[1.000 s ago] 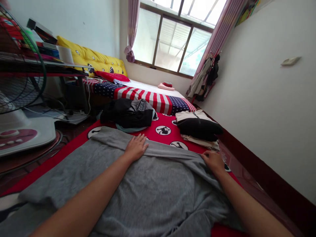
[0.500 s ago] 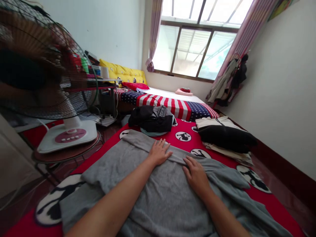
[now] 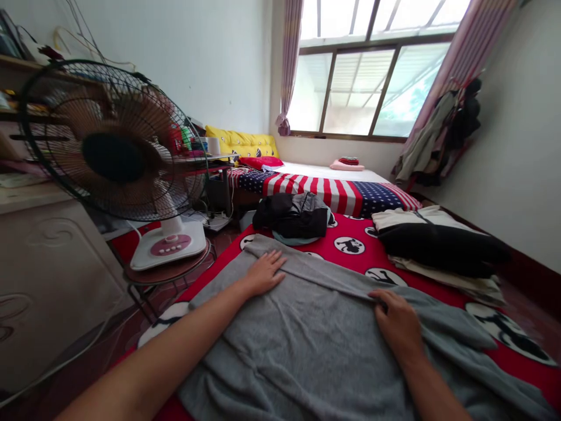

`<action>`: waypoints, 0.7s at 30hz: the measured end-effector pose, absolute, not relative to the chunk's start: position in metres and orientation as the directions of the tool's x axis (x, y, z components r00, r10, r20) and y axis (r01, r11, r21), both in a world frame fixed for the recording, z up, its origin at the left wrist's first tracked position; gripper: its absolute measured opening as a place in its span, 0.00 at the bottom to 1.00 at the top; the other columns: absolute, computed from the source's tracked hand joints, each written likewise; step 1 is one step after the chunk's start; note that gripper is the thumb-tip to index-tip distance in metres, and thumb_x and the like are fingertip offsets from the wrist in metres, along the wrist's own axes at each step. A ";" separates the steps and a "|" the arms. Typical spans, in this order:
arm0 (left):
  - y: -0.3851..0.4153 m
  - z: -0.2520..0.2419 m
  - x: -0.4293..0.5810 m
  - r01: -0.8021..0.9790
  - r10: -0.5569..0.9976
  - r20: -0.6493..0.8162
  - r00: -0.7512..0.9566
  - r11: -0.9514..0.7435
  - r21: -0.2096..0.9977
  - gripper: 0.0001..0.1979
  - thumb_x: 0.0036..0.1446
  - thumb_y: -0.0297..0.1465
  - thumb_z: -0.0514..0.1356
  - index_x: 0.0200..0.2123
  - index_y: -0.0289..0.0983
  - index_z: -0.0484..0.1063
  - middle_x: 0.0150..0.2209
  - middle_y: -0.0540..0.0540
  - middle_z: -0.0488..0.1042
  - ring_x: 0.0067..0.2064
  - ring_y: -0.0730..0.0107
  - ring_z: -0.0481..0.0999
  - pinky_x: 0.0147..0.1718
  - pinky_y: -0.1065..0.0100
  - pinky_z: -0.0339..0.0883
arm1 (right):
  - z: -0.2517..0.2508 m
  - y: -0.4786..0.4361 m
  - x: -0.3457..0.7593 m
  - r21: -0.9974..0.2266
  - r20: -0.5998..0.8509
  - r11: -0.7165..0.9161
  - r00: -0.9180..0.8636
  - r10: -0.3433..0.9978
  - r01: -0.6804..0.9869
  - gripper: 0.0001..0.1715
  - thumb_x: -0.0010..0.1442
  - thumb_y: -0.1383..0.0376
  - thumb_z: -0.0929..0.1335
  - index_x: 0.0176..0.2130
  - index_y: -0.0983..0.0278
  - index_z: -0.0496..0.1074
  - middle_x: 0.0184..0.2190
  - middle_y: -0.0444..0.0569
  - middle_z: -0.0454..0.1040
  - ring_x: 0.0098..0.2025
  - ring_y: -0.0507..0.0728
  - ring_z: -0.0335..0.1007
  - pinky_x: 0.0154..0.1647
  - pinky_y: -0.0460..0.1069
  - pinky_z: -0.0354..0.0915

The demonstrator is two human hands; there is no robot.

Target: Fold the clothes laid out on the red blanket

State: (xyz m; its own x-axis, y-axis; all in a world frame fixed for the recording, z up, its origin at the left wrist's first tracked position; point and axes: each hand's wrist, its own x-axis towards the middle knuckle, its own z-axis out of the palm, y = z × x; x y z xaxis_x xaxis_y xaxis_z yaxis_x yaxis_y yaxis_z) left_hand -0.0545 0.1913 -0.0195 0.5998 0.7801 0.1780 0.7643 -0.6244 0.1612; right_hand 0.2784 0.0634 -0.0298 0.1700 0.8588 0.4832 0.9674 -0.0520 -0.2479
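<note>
A grey long-sleeved top (image 3: 315,333) lies spread over the red, monkey-patterned bedding, its far edge turned back in a narrow band. My left hand (image 3: 265,272) rests flat on the left part of that band, fingers stretched out. Farther right, my right hand (image 3: 398,320) has its fingers bent, with thumb and fingertips closed at the band's edge on the grey fabric. Creases run across the middle of the top, and a sleeve trails to the right.
Beyond the top sits a pile of dark clothes (image 3: 291,216). Folded clothes (image 3: 438,242) are stacked at the right. A fan (image 3: 116,155) stands on a round stool (image 3: 175,266) at the left. Behind is a bed with a stars-and-stripes cover (image 3: 319,190).
My hands have moved apart along the folded band, left hand leftward, right hand rightward. The right fingers, flatter before, are now bent at the fabric edge. The view has turned left.
</note>
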 end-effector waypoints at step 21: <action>0.212 0.019 -0.110 0.759 0.724 0.388 0.570 -0.645 0.089 0.13 0.54 0.28 0.55 0.38 0.45 0.77 0.37 0.46 0.72 0.39 0.66 0.73 0.40 0.68 0.65 | -0.018 0.045 0.291 -0.333 0.514 -0.173 0.332 0.791 0.927 0.15 0.51 0.66 0.62 0.33 0.59 0.76 0.36 0.46 0.75 0.40 0.59 0.69 0.41 0.51 0.60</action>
